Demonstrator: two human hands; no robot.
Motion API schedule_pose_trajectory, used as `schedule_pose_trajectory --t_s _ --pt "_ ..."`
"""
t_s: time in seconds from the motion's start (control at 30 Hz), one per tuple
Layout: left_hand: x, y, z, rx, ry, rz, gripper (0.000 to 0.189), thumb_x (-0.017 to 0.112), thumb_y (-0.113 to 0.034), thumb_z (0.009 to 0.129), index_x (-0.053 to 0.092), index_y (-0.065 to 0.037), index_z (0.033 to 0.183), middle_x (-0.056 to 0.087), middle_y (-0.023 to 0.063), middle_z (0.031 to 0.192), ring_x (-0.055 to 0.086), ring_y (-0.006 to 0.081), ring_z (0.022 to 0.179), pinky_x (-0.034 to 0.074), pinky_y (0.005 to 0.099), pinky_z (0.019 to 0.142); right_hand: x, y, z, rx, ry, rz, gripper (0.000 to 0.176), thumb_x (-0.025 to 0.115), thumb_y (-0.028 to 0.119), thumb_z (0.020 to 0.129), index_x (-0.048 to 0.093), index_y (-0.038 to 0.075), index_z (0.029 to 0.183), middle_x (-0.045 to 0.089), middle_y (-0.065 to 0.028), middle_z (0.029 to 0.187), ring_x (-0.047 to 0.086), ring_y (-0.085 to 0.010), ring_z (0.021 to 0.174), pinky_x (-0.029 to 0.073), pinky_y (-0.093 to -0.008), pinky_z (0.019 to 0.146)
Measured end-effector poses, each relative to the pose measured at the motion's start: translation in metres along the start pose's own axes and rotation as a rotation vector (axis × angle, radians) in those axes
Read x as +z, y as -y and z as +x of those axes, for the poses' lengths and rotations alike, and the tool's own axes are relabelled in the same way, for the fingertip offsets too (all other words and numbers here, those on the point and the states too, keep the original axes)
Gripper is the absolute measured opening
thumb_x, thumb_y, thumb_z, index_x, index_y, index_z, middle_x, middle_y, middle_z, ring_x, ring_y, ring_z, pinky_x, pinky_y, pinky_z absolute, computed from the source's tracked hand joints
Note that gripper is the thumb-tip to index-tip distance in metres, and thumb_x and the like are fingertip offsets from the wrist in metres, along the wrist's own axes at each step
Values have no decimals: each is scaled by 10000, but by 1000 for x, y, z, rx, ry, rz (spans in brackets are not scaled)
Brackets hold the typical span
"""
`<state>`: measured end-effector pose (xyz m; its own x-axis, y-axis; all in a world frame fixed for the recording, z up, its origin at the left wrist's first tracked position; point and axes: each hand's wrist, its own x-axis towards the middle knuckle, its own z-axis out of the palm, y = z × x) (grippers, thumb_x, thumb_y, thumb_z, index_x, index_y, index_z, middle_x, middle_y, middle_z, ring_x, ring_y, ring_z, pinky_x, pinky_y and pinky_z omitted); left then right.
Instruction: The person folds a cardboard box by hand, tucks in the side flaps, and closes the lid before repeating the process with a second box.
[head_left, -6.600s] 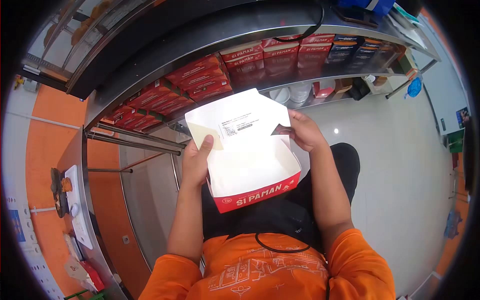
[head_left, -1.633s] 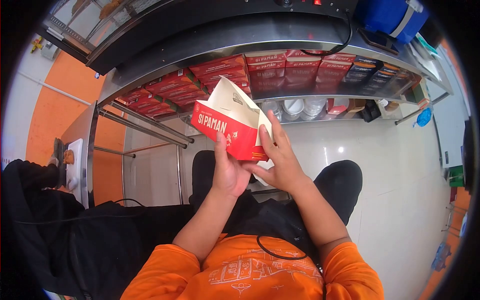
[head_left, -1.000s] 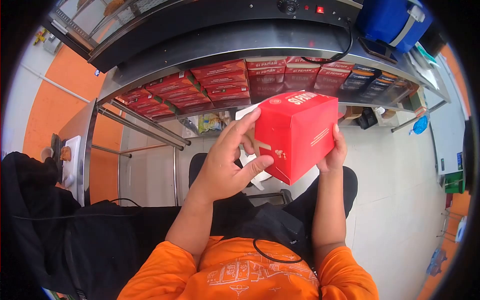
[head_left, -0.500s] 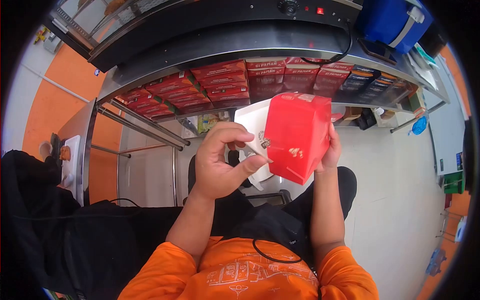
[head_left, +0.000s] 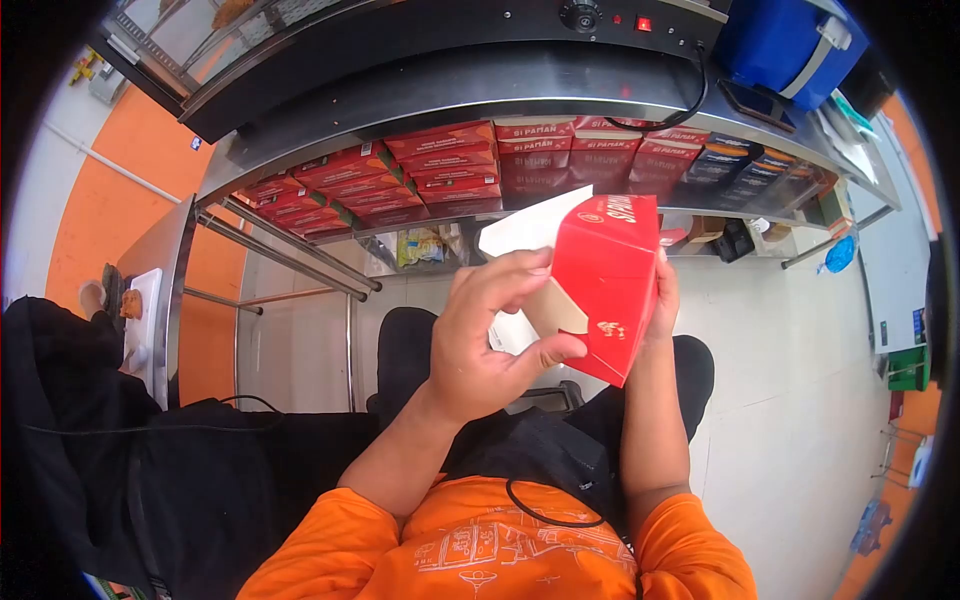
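Observation:
A red carton [head_left: 606,290] with white inner flaps is held up in front of my chest, below the counter edge. My right hand [head_left: 666,300] grips its right side, fingers partly hidden behind it. On the left side of the carton, my left hand [head_left: 510,335] has its thumb and curled fingers at the white flaps, the thumb tip against the lower flap. A white upper flap [head_left: 530,225] sticks out to the left, and the carton is tilted.
A metal counter [head_left: 420,90] crosses ahead, with a black appliance [head_left: 450,38], a blue box [head_left: 775,50] and a phone [head_left: 757,103]. Red packed boxes [head_left: 450,165] fill its lower shelf. A co-worker's dark-clothed body [head_left: 70,400] and white tray [head_left: 146,320] are at the left.
My left hand has moved right and slightly down against the carton. The carton has turned, its lettered face shows more, and a lower flap now folds across its left side.

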<state>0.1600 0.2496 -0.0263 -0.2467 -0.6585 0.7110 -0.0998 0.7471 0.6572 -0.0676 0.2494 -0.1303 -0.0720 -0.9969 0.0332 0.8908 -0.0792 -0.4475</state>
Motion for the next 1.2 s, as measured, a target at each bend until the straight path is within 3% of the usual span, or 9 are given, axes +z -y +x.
schedule_pose_trajectory --t_s 0.17,0.2,0.33,0.53,0.67,0.73,0.83,1.03,1.2 --pt "-1 -4 2 60 68 258 668 871 -359 791 604 -9 1295 317 261 1578 502 253 1265 442 348 1004 3 5 1 -32 27 3 526 445 402 1065 464 18 1425 591 -142 1381 621 -249 1220 523 -402 1015" --pt "-2 -11 -1 -15 107 318 683 834 -364 839 581 22 1343 201 269 1629 368 319 1434 385 417 1110 3 4 0 -61 -1 -19 528 454 401 1064 465 13 1422 593 -141 1376 623 -246 1214 524 -397 1012" --pt "13 -7 -17 -301 -10 -200 714 796 -233 895 461 103 1428 118 285 1647 174 384 1527 274 500 1199 -1 0 1 -165 -39 -158 540 460 424 1060 465 25 1424 589 -135 1383 612 -238 1224 507 -397 1029" --pt "13 -11 -10 -308 -58 -316 703 795 -68 857 440 113 1435 192 322 1613 278 383 1492 353 488 1171 -7 -2 1 -199 9 -216 551 457 436 1061 445 33 1436 590 -135 1382 601 -224 1246 503 -390 1034" --pt "4 2 -15 -127 14 -128 756 844 -98 776 485 127 1402 334 358 1543 420 365 1421 396 410 1135 -9 -5 1 -219 7 -180 550 490 409 1046 432 27 1438 579 -136 1388 595 -232 1256 510 -408 1031" --pt "-1 5 -15 -34 74 -62 782 837 -86 758 469 130 1413 369 349 1529 457 339 1400 390 395 1140 -9 -1 -1 -240 58 -203 621 572 412 994 413 15 1445 563 -147 1398 590 -254 1262 505 -419 1043" --pt "0 -15 0 -253 -47 -387 818 823 -68 734 448 126 1435 373 324 1540 438 318 1419 372 382 1150 -7 15 -5 -181 158 -226 776 713 324 868 365 -23 1468 549 -164 1396 574 -280 1274 471 -417 1074" --pt "-29 11 -5 -215 185 -383 799 751 8 726 434 116 1451 396 290 1540 393 319 1451 328 394 1176 -17 27 -14 -118 193 -359 946 872 244 716 370 -23 1472 549 -152 1393 561 -290 1289 448 -425 1097" --pt "-37 35 -9 -151 75 -440 603 613 122 754 574 29 1348 479 256 1480 468 315 1404 359 395 1152 -7 21 -16 -167 183 -631 1106 941 215 610 305 21 1494 544 -116 1372 553 -249 1280 438 -397 1090"
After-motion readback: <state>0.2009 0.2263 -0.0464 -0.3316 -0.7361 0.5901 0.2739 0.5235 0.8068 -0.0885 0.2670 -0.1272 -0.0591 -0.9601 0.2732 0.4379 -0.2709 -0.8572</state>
